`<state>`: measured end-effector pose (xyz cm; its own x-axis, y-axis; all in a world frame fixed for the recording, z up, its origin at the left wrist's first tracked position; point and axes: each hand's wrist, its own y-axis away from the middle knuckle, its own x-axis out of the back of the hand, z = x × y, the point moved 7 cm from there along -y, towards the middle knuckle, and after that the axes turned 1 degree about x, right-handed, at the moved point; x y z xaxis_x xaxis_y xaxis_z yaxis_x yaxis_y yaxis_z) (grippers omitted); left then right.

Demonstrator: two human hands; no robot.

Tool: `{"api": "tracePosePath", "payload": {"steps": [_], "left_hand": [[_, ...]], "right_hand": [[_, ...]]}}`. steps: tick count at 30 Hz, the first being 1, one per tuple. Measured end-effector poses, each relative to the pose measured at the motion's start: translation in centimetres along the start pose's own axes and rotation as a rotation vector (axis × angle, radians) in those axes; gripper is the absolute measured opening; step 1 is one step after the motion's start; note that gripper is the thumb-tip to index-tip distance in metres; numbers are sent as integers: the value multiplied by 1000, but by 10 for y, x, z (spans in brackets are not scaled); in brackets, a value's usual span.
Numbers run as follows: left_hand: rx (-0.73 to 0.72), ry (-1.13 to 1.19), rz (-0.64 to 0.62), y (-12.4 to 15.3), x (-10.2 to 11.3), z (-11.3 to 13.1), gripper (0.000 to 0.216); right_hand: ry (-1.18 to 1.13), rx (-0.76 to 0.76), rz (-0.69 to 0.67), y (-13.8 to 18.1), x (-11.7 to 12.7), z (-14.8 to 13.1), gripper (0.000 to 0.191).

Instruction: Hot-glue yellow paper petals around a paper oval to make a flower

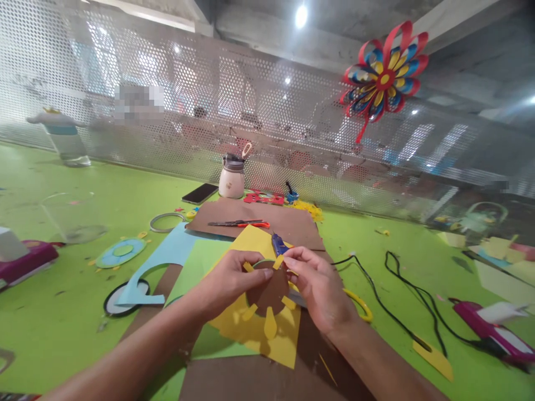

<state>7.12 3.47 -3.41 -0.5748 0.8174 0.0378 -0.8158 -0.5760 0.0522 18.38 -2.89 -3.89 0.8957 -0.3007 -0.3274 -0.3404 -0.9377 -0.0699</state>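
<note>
Both my hands hold a brown paper disc with yellow petal strips glued round its edge, above a yellow paper sheet. My left hand grips the disc's left edge, fingers closed. My right hand pinches a yellow petal at the disc's top. A blue glue gun lies just beyond the fingers.
Brown, light blue and green paper sheets lie on the green table. Scissors, a phone and a cream bottle sit farther back. Black cables run right. Pink tools lie at both sides. A paper flower hangs on the mesh wall.
</note>
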Motion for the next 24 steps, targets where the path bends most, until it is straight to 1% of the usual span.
{"api": "tracePosePath", "payload": {"steps": [4, 8, 11, 13, 15, 16, 17, 19, 20, 21, 22, 23, 24], "left_hand": [[-10, 12, -8, 0, 1, 2, 24], [-45, 53, -33, 0, 3, 5, 24], [-9, 112, -47, 1, 4, 2, 22], [19, 146, -48, 0, 4, 0, 20], [10, 166, -36, 0, 5, 1, 20], [-12, 158, -4, -1, 7, 3, 20], [-42, 131, 67, -1, 12, 6, 20], [-133, 1, 311, 3, 27, 15, 19], [-200, -96, 446, 8, 34, 21, 18], [-272, -199, 551, 13, 37, 28, 16], [-342, -294, 608, 17, 36, 34, 15], [-405, -365, 607, 19, 31, 37, 13], [-430, -399, 545, 17, 24, 37, 13]], "right_hand": [[37, -40, -38, 1, -2, 3, 15], [119, -70, -154, 3, -6, 1, 21], [232, -72, -234, 6, -9, -2, 21], [308, -50, -245, 7, -10, -4, 20], [400, 8, -205, 7, -8, -8, 20], [452, 52, -165, 6, -6, -11, 21], [509, 108, -113, 5, -4, -14, 21], [646, 255, 5, 4, 0, -23, 21], [724, 339, 64, 4, 0, -27, 21], [807, 423, 116, 5, 0, -31, 20], [889, 500, 157, 6, -1, -34, 19], [963, 562, 184, 7, -4, -35, 19], [1027, 611, 202, 8, -6, -35, 18]]}}
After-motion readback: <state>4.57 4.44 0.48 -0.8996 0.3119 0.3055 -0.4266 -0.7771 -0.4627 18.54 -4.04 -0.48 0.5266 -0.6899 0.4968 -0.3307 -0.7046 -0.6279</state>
